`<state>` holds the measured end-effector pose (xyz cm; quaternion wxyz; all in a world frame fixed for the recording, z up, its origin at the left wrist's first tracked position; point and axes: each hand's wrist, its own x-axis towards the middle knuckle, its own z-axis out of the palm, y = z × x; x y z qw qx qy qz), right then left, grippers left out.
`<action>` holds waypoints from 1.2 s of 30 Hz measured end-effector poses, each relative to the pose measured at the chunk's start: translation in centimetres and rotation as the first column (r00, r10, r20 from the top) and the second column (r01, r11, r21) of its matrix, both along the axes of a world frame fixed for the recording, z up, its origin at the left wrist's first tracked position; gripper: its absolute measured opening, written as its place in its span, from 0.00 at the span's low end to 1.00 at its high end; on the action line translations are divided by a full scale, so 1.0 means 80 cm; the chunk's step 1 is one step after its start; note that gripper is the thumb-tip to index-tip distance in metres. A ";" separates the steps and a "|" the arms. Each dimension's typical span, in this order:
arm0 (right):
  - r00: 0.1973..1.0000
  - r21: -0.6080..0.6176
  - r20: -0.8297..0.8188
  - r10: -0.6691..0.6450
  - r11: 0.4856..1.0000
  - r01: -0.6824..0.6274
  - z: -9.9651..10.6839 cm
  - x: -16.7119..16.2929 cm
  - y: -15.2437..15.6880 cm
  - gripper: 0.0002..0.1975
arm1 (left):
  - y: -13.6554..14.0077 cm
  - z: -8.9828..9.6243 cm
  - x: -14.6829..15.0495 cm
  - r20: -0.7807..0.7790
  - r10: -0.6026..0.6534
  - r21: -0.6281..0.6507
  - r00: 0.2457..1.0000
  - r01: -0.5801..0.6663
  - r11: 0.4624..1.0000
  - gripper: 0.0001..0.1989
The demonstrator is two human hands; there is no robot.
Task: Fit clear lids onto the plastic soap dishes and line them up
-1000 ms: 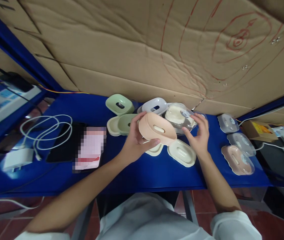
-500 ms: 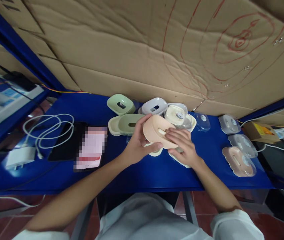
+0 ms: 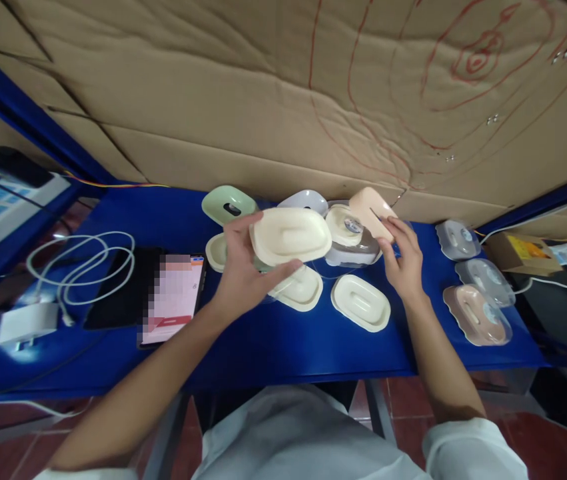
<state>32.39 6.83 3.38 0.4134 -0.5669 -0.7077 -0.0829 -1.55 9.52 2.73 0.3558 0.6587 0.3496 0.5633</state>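
My left hand [image 3: 243,270] grips a cream soap dish base [image 3: 308,247], an oval plastic piece with a raised ridge in its middle, held above the table. In my right hand [image 3: 406,263] is a peach soap dish tray [image 3: 369,208] with a slot, tilted and apart from the base. Two more cream bases lie below: one ridged base [image 3: 299,293] under the left hand, another [image 3: 362,303] to its right. Behind are a green slotted tray [image 3: 226,200], a lilac tray [image 3: 308,199] and a cream dish [image 3: 342,230] on a clear cover.
On the right stand a peach dish under a clear cover [image 3: 476,317], another clear cover [image 3: 486,283] and a grey covered dish [image 3: 457,239]. Leftward lie a phone [image 3: 176,293], a white cable [image 3: 76,303] and a charger [image 3: 28,323]. Cardboard [image 3: 203,113] walls the back.
The peach tray and cream base have come apart. My right hand has carried the peach tray up and right; my left hand has kept the base and moved slightly left.
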 end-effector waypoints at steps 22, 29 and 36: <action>0.852 -0.516 0.174 -0.494 0.691 0.507 -0.069 0.137 0.021 0.46 | 0.092 0.057 -0.017 -0.850 0.410 0.184 0.332 -0.542 0.820 0.34; 0.872 -0.429 0.055 -0.486 0.777 0.461 -0.069 0.142 0.024 0.38 | 0.069 0.044 -0.032 -0.785 0.384 0.140 0.486 -0.465 0.874 0.30; 0.904 -0.395 0.041 -0.424 0.825 0.405 -0.057 0.156 0.025 0.33 | 0.045 0.029 -0.029 -0.687 0.390 0.168 0.613 -0.388 0.906 0.22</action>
